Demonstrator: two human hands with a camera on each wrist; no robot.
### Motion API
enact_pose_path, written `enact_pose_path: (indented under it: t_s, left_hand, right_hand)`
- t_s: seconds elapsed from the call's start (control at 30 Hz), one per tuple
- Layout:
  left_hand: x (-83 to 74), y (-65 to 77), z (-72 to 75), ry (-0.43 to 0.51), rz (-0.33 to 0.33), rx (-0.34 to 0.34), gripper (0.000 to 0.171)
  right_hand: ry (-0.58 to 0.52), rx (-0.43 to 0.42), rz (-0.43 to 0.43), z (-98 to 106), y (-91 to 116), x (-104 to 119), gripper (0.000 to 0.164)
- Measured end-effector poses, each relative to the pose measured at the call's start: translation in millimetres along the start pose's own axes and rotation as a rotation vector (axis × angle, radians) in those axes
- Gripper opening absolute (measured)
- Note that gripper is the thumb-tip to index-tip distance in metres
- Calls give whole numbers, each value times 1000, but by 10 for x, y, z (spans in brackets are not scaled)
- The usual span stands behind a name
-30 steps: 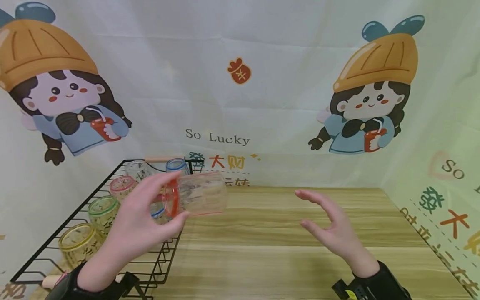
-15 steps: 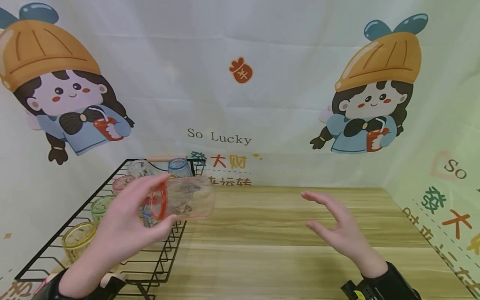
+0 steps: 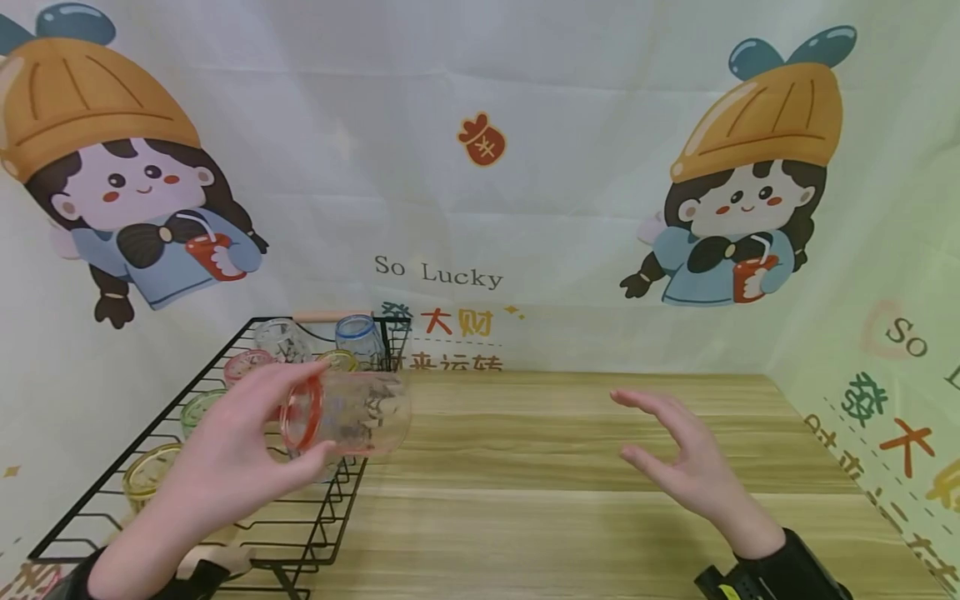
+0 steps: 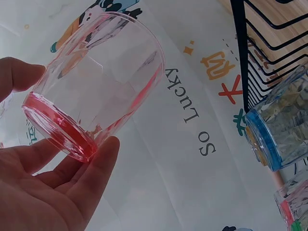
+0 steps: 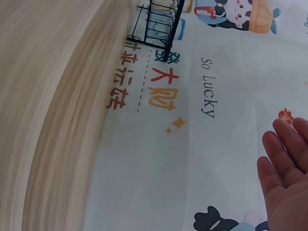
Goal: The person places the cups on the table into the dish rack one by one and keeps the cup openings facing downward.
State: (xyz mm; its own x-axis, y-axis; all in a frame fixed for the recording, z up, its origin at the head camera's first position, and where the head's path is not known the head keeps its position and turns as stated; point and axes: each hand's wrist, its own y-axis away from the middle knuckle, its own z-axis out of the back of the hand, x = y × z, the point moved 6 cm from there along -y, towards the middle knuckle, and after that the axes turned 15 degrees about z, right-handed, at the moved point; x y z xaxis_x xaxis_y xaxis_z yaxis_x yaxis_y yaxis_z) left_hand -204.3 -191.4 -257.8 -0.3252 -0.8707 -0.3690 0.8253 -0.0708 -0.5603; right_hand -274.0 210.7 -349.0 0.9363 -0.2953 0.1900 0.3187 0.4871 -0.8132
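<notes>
My left hand (image 3: pixel 240 450) grips a clear glass cup (image 3: pixel 367 412) by its thick red base, thumb on one side and fingers on the other. The cup lies sideways in the air, its base toward the palm and its mouth pointing right. In the left wrist view the cup (image 4: pixel 106 72) shows transparent walls above the red base. Behind and below that hand stands a black wire rack (image 3: pixel 330 542) with several cups on it. Over the wooden table, to the right, my right hand (image 3: pixel 690 467) hovers with thumb and fingers apart, holding nothing.
On the rack sit upside-down cups with coloured bases: a blue one (image 3: pixel 356 336), a pink one (image 3: pixel 246 365), a green one (image 3: pixel 198 408) and a yellow one (image 3: pixel 150 471). The wooden table (image 3: pixel 540 517) runs back to a printed cloth backdrop (image 3: pixel 555 208).
My left hand has carried the red-based cup left and slightly down, closer over the rack. My right hand has drifted a little right.
</notes>
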Motion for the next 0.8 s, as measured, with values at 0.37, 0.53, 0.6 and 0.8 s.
enact_pose_path:
  t_s: [0.37,0.53,0.6,0.8]
  left_hand:
    - [175,57,23,-59,7,55,74]
    - [268,92,51,-77,20,72,73]
    - [307,106,54,-82,32,82,73]
    - [428,132,11,-98,127,174,74]
  right_hand:
    - [25,14,1,14,49,-15,69]
    - [22,16,5,18,56,-24,68]
    - [26,17,7,21,61,-33,68]
    - [41,19,10,26,82,-59,68]
